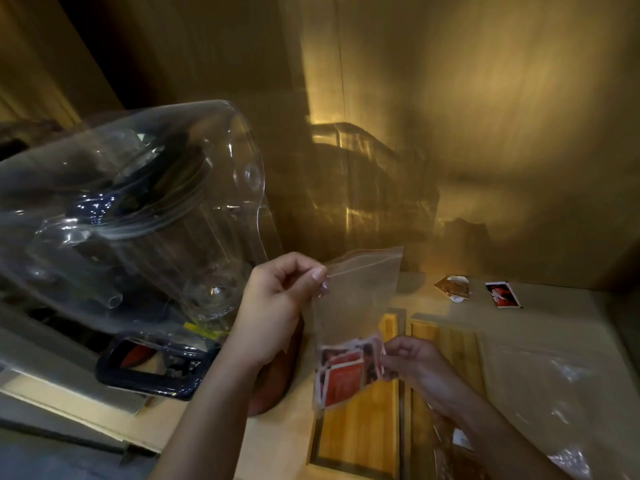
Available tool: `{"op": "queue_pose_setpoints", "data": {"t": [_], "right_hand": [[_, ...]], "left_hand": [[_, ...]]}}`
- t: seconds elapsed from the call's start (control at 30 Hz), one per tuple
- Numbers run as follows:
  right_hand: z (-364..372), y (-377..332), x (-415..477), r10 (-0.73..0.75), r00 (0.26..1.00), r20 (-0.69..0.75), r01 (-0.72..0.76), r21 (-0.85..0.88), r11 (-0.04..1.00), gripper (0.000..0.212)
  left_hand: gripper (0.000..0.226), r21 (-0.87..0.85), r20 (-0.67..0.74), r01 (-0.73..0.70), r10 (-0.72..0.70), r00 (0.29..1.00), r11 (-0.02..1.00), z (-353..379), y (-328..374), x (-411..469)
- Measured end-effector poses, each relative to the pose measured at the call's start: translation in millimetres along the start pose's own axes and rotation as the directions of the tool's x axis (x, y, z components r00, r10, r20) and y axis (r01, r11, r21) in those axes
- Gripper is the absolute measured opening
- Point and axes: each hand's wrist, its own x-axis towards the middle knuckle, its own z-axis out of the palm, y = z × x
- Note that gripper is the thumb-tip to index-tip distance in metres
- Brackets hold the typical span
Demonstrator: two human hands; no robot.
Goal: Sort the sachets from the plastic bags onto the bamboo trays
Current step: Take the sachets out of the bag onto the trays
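Observation:
My left hand [277, 306] pinches the top edge of a clear zip plastic bag [356, 299] and holds it up above the table. Several red and white sachets [346, 372] lie bunched at the bag's bottom. My right hand [412, 362] grips the bag's lower right corner beside those sachets. Below the bag sit two bamboo trays side by side, the left tray [360, 427] and the right tray [436, 341]; my right forearm crosses the right one. Sachets under my right forearm [460, 441] are mostly hidden.
A large clear plastic container [131, 209] lies tilted at the left, over a dark blue frame [145, 375]. Two loose sachets, one brown [453, 287] and one red [503, 294], rest at the table's far side. Another clear plastic bag [554, 393] lies at the right.

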Motion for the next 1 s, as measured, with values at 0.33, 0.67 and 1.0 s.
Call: {"op": "queue_pose_setpoints", "data": {"t": [0.33, 0.67, 1.0], "right_hand": [[1, 47, -25, 0.384, 0.881, -0.276, -0.394, 0.022, 0.919, 0.009], [13, 61, -27, 0.435, 0.785, -0.442, -0.529, -0.113, 0.841, 0.004], [18, 59, -35, 0.463, 0.740, -0.488, -0.534, -0.008, 0.846, 0.009]], "left_hand": [[0.026, -0.098, -0.087, 0.523, -0.531, 0.843, 0.847, 26, -95, 5], [0.024, -0.083, -0.047, 0.716, -0.720, 0.692, 0.694, 76, -200, 26], [0.026, 0.066, 0.066, 0.756, -0.759, 0.648, 0.651, 69, -201, -27]]}}
